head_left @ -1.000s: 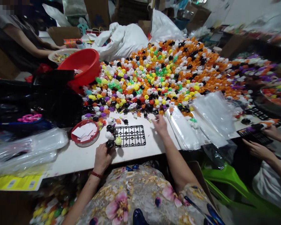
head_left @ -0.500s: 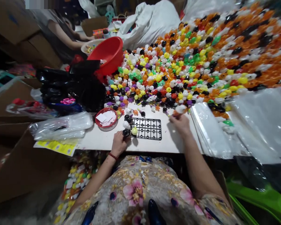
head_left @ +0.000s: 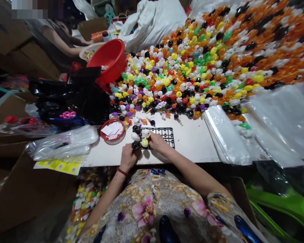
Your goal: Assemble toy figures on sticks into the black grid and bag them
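Black plastic grid (head_left: pixel 168 134) lies flat on the table (head_left: pixel 192 146). Left hand (head_left: pixel 128 156), fingers curled, meets its near-left corner, apparently to steady it; exact grip hidden. Right hand (head_left: pixel 158 142) pinches a white toy (head_left: pixel 145 133) over the grid. Open room extends rightward to clear bags (head_left: pixel 225 135); the table's near edge lies close.

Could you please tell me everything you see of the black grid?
The black grid is a flat, rectangular lattice with round nodes, apparently plastic. It lies on the white table, long sides left to right. Black, white and pale yellow toy heads cluster at its left end. The left hand is at its near left corner, contact unclear; the right hand, on a white head, covers part of it.
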